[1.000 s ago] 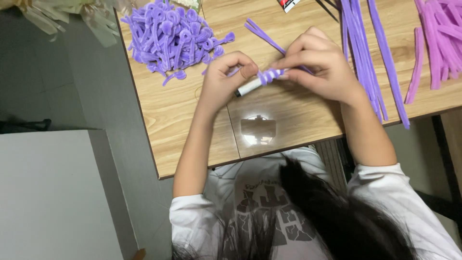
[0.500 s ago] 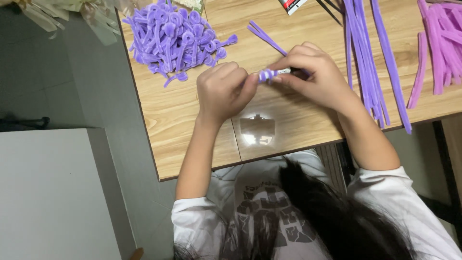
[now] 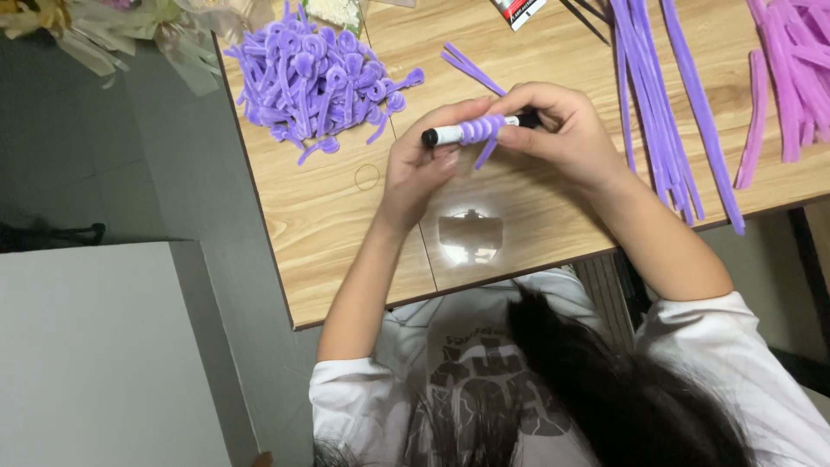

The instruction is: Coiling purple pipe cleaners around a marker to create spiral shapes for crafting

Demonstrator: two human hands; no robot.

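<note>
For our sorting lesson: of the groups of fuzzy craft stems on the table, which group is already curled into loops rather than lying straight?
The purple heap at the table's far left corner: its stems end in coils, whereas the purple strips and pink strips lie straight.

A light wooden table (image 3: 337, 251) made of joined boards fills the upper part of the view, with a bright patch of reflected light (image 3: 469, 238) on its surface. To its left lies a dim grey floor (image 3: 138, 164), and a pale grey cabinet top (image 3: 95, 355) sits in the lower left corner.

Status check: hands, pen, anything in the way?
Left hand and right hand grip the pen. Purple pipe cleaner coiled round it. Nothing in the way.
</note>
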